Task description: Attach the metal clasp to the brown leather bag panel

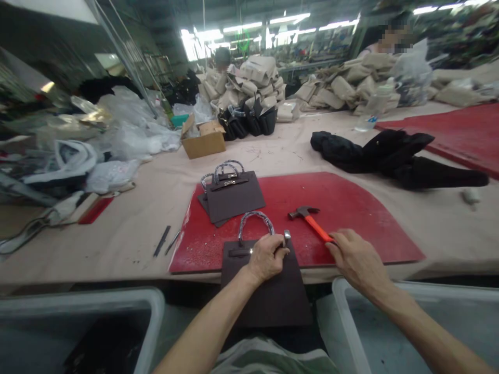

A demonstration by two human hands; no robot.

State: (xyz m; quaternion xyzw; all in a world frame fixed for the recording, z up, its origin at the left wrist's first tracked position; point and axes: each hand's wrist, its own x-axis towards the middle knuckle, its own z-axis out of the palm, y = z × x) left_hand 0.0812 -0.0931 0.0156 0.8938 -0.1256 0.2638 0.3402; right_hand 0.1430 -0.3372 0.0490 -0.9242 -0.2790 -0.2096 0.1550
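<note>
Risk I saw: left hand [268, 255] was clenched on a small metal piece [287, 237] atop the dark bag [265, 291], fingers near any strike, while right hand [353, 255] gripped the hammer [312, 222], its head at 10 o'clock from that hand.
</note>
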